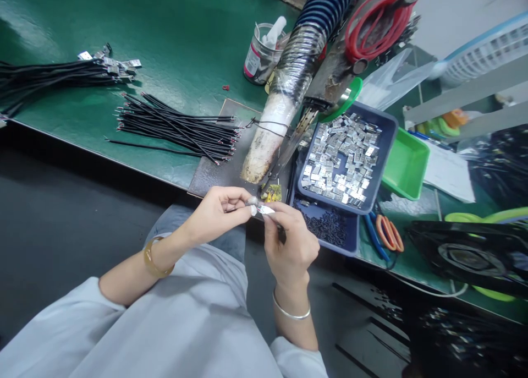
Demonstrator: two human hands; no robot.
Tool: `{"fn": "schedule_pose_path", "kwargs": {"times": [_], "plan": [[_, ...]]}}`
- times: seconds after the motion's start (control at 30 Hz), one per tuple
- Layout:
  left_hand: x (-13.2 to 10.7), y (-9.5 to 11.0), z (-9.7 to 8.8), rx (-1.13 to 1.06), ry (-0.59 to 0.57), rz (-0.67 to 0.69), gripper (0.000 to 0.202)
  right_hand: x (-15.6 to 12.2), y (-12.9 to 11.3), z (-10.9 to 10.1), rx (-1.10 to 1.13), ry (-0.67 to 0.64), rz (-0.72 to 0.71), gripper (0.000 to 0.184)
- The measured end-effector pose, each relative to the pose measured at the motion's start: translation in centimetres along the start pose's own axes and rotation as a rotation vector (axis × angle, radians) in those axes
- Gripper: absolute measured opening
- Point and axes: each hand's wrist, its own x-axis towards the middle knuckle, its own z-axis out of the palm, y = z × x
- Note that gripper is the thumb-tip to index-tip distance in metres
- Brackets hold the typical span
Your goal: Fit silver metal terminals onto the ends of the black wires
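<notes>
Both hands meet in front of my body at the bench edge. My right hand [292,240] pinches a small silver metal connector [264,209] between thumb and forefinger. My left hand [220,215] is closed in a pinch at the connector's left end, with whitish covers on its fingertips. What lies between those left fingers is mostly hidden and too small to name. Just beyond the fingertips is a small yellow fixture [273,192] below the tip of a dark metal arm [289,149]. A bundle of short black cables [173,126] with stripped ends lies beyond my left hand.
A taped exhaust hose [284,92] slants down over a metal plate [202,175]. To the right are a blue tray [388,147] of silver connectors, a lower tray [350,245] of small black parts, a green tray [406,166] and orange-handled scissors [390,234]. More cables [53,75] lie left.
</notes>
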Motion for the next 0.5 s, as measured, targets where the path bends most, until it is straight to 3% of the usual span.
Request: {"fn": "schedule_pose_path", "kwargs": {"times": [0.1, 0.17, 0.23, 0.3, 0.4, 0.5], "plan": [[-0.8, 0.2, 0.1, 0.042, -0.031, 0.101, 0.007, 0.0, -0.2, -0.4, 0.237, 0.038, 0.277, 0.008], [-1.3, 0.1, 0.2, 0.151, -0.074, 0.252, 0.009, 0.3, -0.4, -0.8, 0.448, -0.037, 0.479, 0.01], [-1.7, -0.1, 0.2, 0.292, -0.073, 0.425, 0.011, 0.6, -0.6, -1.0, 0.549, -0.12, 0.552, 0.013], [-1.9, -0.5, 0.3, 0.39, -0.01, 0.523, 0.012, 0.7, -0.8, -0.9, 0.449, -0.099, 0.523, 0.013], [-1.9, -1.0, 0.4, 0.387, 0.066, 0.411, 0.017, 0.0, -0.9, -0.5, 0.228, 0.049, 0.446, 0.008], [-1.8, -1.1, 0.3, 0.248, 0.079, 0.202, 0.022, -0.8, -0.9, -0.2, 0.206, 0.189, 0.393, 0.009]]}}
